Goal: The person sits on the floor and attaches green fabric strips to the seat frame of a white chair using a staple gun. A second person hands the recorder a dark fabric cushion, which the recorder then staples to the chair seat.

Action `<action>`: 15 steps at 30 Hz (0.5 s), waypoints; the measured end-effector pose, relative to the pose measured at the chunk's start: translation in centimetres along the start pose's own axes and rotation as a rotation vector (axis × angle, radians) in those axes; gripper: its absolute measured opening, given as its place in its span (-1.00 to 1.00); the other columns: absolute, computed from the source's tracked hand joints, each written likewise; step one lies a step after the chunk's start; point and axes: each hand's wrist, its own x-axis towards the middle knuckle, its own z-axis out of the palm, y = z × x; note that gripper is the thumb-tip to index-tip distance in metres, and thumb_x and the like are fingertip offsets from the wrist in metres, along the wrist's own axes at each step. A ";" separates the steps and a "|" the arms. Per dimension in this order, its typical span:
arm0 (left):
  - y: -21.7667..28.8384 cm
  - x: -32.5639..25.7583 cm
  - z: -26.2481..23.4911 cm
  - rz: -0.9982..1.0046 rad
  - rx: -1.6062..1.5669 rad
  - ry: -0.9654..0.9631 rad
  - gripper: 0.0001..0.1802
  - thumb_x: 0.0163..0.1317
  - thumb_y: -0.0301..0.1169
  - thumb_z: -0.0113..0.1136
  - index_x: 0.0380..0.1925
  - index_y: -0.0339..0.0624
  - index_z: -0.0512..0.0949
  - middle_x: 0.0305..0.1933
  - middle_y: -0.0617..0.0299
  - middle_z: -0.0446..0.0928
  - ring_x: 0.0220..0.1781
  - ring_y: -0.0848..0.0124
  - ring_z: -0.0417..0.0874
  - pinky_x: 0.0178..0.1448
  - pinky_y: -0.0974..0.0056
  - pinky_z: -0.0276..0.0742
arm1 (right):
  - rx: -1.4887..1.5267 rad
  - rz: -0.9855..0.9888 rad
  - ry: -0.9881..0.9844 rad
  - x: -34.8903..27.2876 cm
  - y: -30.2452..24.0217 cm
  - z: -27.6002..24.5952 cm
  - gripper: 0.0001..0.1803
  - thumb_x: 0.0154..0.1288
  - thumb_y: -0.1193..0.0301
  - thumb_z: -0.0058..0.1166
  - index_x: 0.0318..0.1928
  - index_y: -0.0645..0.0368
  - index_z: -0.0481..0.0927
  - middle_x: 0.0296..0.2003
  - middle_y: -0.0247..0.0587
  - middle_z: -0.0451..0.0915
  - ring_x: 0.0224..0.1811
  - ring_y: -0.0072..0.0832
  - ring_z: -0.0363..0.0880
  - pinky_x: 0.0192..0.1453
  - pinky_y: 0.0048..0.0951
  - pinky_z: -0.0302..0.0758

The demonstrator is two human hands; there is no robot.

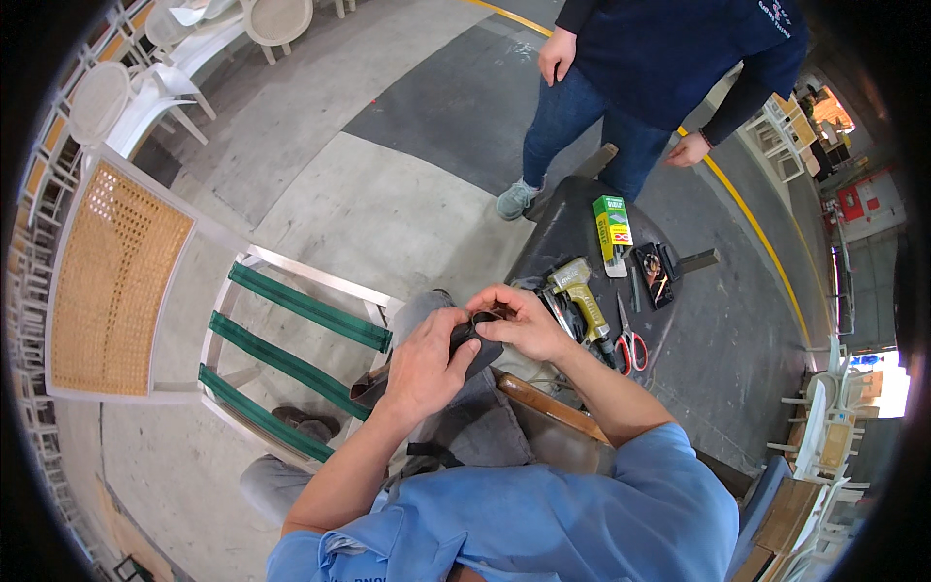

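Observation:
In front of my lap, my left hand and my right hand meet on a dark, folded piece of sheet-like material. Both thumbs press on it, and the fingers of each hand are bent round it. Whether it is leather or cloth I cannot tell. Left of my hands stands a pale wooden chair frame with a woven cane back. Three green webbing straps run across its seat opening.
A dark padded surface at right bears a yellow-green staple gun, red-handled scissors, a green-yellow box and a small black tray. Another person stands behind it. More pale chairs stand at far left.

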 end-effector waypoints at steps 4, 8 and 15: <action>0.0 -0.4 0.0 -0.021 -0.010 -0.014 -0.66 0.37 -0.31 0.27 0.07 -0.09 0.46 0.00 0.06 0.61 -0.03 -0.03 0.68 -0.01 -0.05 0.57 | 0.002 0.008 0.003 0.3 0.6 -0.1 -0.67 0.26 0.59 0.30 0.05 0.20 0.64 -0.11 -0.39 0.67 -0.06 -0.65 0.60 0.09 -0.53 0.51; -0.4 -0.7 0.0 0.086 0.058 -0.002 -0.75 0.36 -0.37 0.28 0.01 -0.04 0.55 -0.04 0.09 0.60 -0.09 0.03 0.69 -0.09 0.02 0.60 | -0.019 0.029 0.007 0.8 0.2 -0.1 -0.70 0.21 0.62 0.28 -0.02 0.20 0.64 -0.15 -0.38 0.68 -0.09 -0.62 0.62 0.07 -0.52 0.51; -0.9 -0.9 0.6 0.156 0.049 0.092 -0.84 0.36 -0.40 0.32 -0.08 0.00 0.73 -0.04 0.10 0.63 -0.12 0.11 0.73 -0.10 0.13 0.65 | -0.040 0.073 -0.031 1.8 -0.2 -0.5 -0.68 0.18 0.58 0.30 -0.02 0.18 0.63 -0.13 -0.32 0.69 -0.05 -0.59 0.62 0.11 -0.50 0.51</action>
